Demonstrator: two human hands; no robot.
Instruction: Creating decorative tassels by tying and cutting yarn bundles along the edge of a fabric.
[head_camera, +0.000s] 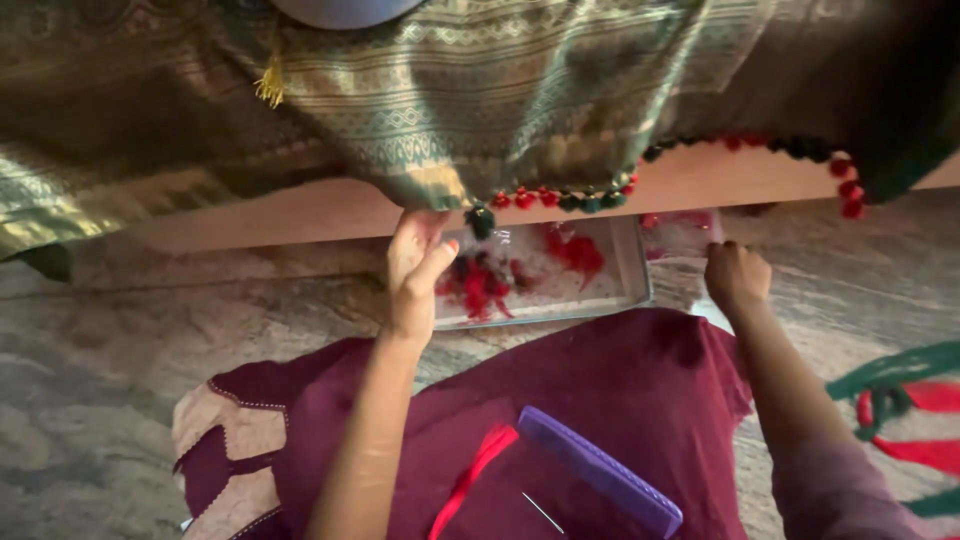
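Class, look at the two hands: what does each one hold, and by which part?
The left hand pinches the green cloth at its pompom edge. The right hand is closed; whether it holds anything cannot be told.

Single head-worn view, looking steeply down and forward, close over the lap (600, 420), floor (150, 380) and bed edge (300, 215).

Two bare forearms, no watch, bangles or rings visible. Red polish on left hand (415, 275) nails. Right hand (737, 277) nails hidden. Mauve sleeve (835, 495) at right upper arm. Lap covered in maroon garment (620, 400), beige panel (225, 450) at hem with dotted maroon trim.
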